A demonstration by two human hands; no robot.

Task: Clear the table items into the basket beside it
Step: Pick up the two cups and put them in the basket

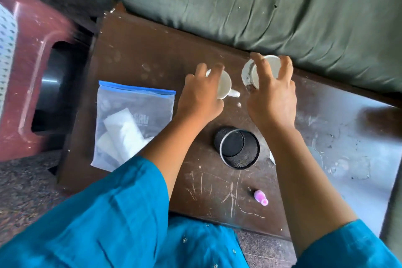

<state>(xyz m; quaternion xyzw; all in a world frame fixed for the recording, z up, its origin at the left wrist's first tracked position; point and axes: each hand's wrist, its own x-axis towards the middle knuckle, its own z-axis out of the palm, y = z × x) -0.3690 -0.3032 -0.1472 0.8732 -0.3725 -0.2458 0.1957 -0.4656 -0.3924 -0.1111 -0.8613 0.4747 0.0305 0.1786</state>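
On the dark brown table [134, 50], my left hand [201, 95] grips a white mug [225, 85] from above, its handle pointing right. To its right, my right hand [272, 95] closes around a second white cup [266, 67], tilted with its base toward me. A zip bag [130, 122] with a blue seal and white packets lies at the left. A black mesh cup [237, 148] lies on its side in the middle. Near the front edge rests a small pink bottle [261, 197]. The maroon plastic basket [28, 85] stands left of the table.
A green cushioned sofa [261, 6] runs along the table's far edge. My blue sleeves cover the near foreground. A dark container sits behind the basket's side opening. The table's right part reflects light. Speckled floor lies at the lower left.
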